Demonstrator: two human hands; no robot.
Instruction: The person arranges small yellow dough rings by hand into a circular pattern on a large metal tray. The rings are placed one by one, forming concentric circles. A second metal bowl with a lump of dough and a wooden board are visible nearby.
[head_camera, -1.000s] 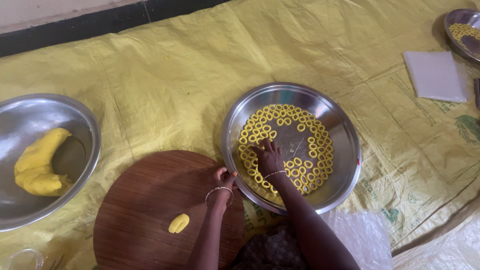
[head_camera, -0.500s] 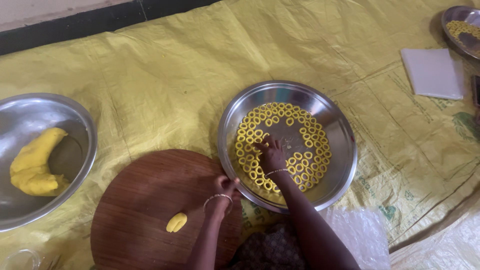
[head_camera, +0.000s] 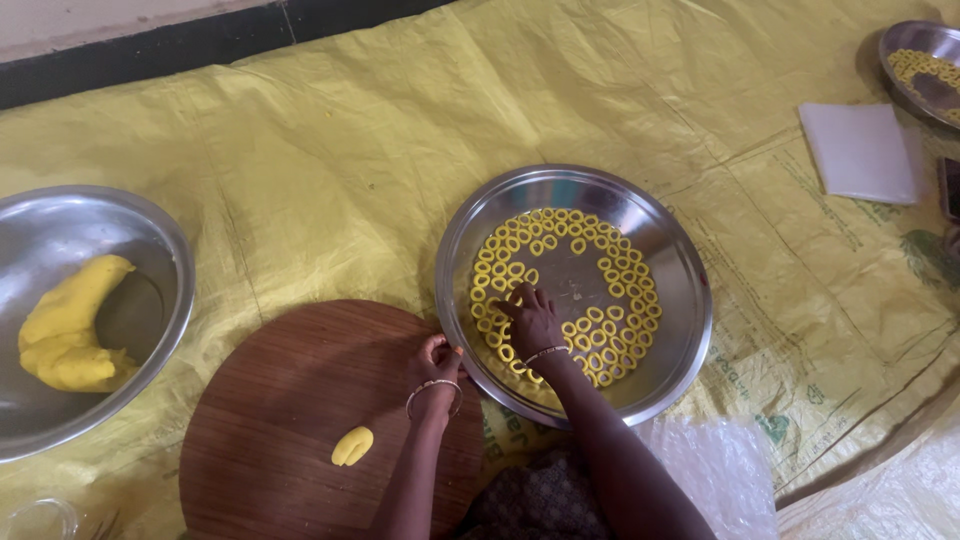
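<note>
Floor covered by a crumpled yellow woven sheet (head_camera: 400, 150); dark strip and pale band along upper edge of frame.

Counted: three round steel trays. One at centre (head_camera: 680, 300), carrying many small yellow dough rings (head_camera: 620, 280) laid in a curved band around a bare middle; exact number not countable. One at left edge (head_camera: 160, 260), holding a single lump of yellow dough (head_camera: 65, 330). One cut off at upper right corner (head_camera: 915, 40), also bearing rings. One round brown wooden board (head_camera: 270, 420) at lower left of centre, touching the centre tray's rim; one small yellow dough piece (head_camera: 352, 446) lying on it. One white folded sheet (head_camera: 860, 150) at upper right. One clear plastic bag (head_camera: 720, 470) at lower right, just beside the centre tray.

Right hand (head_camera: 530, 320) inside the centre tray, lower left part, fingers narrow and curled down upon the rings; whether one is pinched cannot be told. Left hand (head_camera: 437, 365) at the board's right edge beside the tray rim, fingers curled closed; contents not discernible. Bangle on each wrist.
</note>
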